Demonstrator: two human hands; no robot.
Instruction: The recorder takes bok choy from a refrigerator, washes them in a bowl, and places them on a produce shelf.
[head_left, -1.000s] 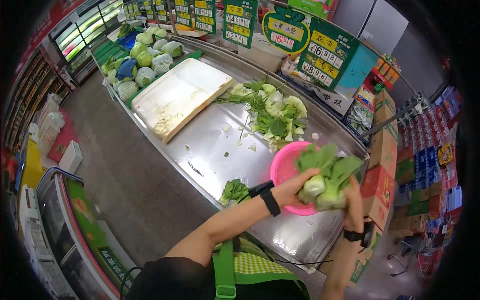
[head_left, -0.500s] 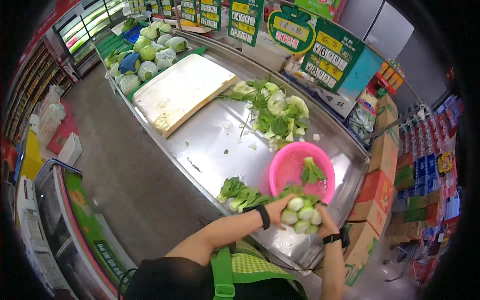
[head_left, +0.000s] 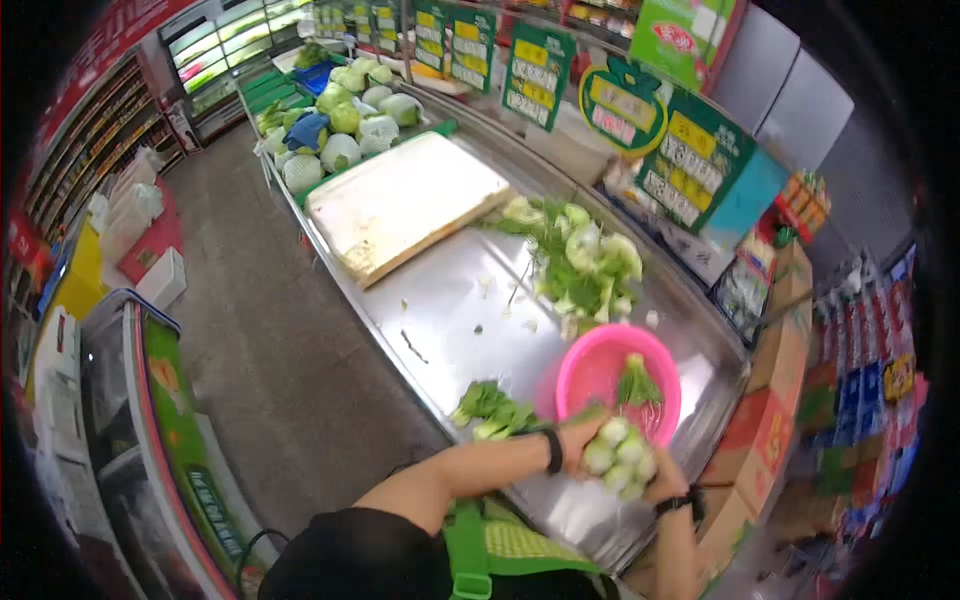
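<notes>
Between my two hands is a bunch of bok choy (head_left: 618, 457), its pale round root ends turned toward me. My left hand (head_left: 578, 442) closes around its left side, and my right hand (head_left: 668, 480) grips it from the right. The bunch is at the near rim of a pink basin (head_left: 567, 375), which hides part of the leaves. Inside the basin lies one loose bok choy (head_left: 637, 384) in what looks like water. More bok choy (head_left: 497, 412) rest on the metal table left of the basin.
The steel table (head_left: 440, 335) carries a heap of cut leaves and trimmings (head_left: 590, 265) beyond the basin. A thick white board (head_left: 410, 200) lies farther left, with netted cabbages (head_left: 340, 150) behind it. Cardboard boxes (head_left: 745, 450) line the right side, below green price signs (head_left: 690, 160).
The whole view has shifted, so the table appears lower and farther right. Both hands still hold the bok choy bunch, now slightly closer to me relative to the basin.
</notes>
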